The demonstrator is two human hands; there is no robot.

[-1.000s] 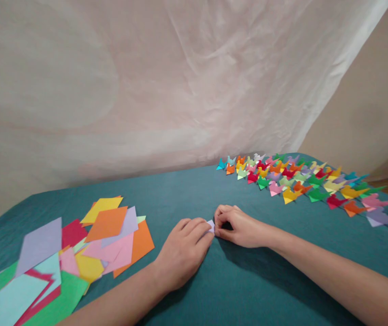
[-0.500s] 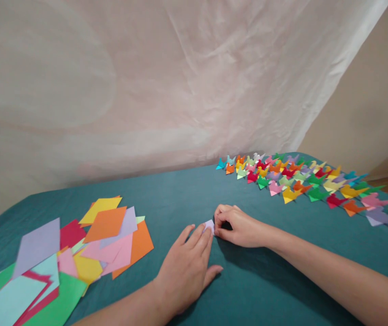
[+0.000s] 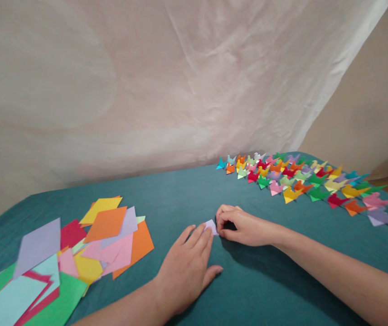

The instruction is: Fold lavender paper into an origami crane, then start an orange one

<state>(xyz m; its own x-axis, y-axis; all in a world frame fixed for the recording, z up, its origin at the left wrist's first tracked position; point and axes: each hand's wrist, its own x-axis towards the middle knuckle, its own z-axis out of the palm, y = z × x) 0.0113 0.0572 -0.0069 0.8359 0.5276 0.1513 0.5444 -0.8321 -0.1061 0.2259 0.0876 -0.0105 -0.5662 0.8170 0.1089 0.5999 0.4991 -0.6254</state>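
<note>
A small piece of lavender origami paper (image 3: 210, 226) lies on the table between my hands, largely covered by fingers. My left hand (image 3: 186, 260) is flat and palm down, its fingertips resting on the paper and its thumb stretched out to the side. On the paper's right edge, my right hand (image 3: 236, 225) is closed in a pinch with the fingers curled. How the paper is folded beneath the fingers cannot be made out.
Several rows of small folded paper birds (image 3: 291, 194) in many colours stand at the back right. To the left spreads a loose pile of coloured paper sheets (image 3: 105, 225). A teal cloth (image 3: 167, 194) covers the table, and a pale sheet (image 3: 139, 90) hangs behind it.
My right hand has shifted slightly to the right, and a little more of the lavender paper shows between the hands. My left hand stays in place.
</note>
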